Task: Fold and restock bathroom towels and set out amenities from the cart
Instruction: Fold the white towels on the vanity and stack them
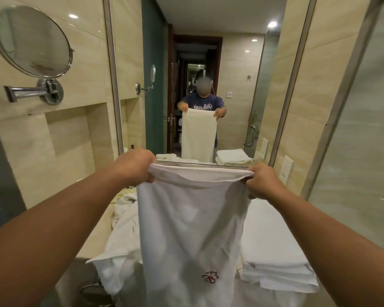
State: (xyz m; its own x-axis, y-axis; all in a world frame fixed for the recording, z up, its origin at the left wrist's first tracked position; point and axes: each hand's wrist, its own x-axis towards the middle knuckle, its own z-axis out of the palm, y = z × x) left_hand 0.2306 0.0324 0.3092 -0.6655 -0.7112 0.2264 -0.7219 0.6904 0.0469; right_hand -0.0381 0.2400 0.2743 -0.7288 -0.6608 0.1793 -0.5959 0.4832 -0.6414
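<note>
A white towel (193,229) with a small red embroidered mark near its lower end hangs upright in front of me, held out over the vanity. My left hand (135,167) grips its top left corner and my right hand (262,182) grips its top right corner, both with fingers curled round the hem. The top edge is stretched between them. A loose heap of white towels (122,238) lies on the counter at the left, and a folded stack of white towels (273,247) lies at the right.
A large wall mirror (197,85) faces me and reflects a person holding the towel. A round swing-arm mirror (33,43) juts from the left wall. A chrome tap (89,286) shows at lower left. Glass panel (364,129) at right.
</note>
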